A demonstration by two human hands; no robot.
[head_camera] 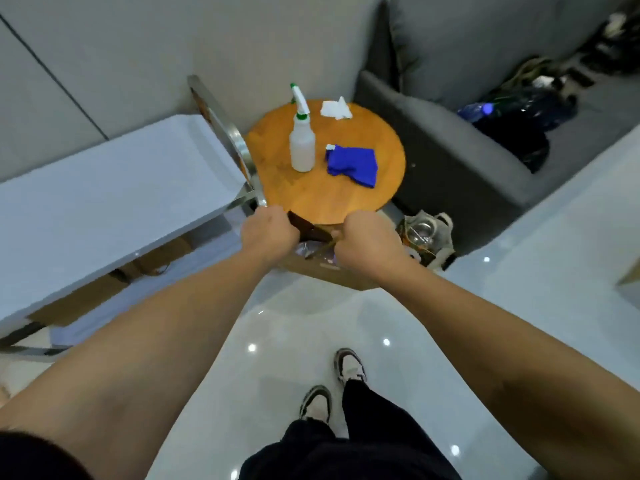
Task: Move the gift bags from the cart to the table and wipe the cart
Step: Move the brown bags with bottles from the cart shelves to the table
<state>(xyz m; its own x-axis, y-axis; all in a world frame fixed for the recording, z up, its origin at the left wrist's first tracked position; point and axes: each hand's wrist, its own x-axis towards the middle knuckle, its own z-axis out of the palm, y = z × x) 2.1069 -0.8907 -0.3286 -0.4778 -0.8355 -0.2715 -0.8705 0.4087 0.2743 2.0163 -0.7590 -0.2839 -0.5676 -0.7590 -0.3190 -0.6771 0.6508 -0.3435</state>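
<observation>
Single head-worn view, steeply downward, forward, close over hands (322, 233)

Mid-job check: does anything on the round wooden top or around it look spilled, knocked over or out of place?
Nothing stands out. The spray bottle stands upright on the round top, the blue cloth and white tissue lie loosely crumpled, and no spill shows. Both hands, left hand and right hand, grip at its near edge.

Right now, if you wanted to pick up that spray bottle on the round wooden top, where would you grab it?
Probably round the plain white body of the spray bottle, coming from the near side. It stands upright, the blue cloth lies apart to its right, and the narrow trigger head leans away toward the wall.
</observation>
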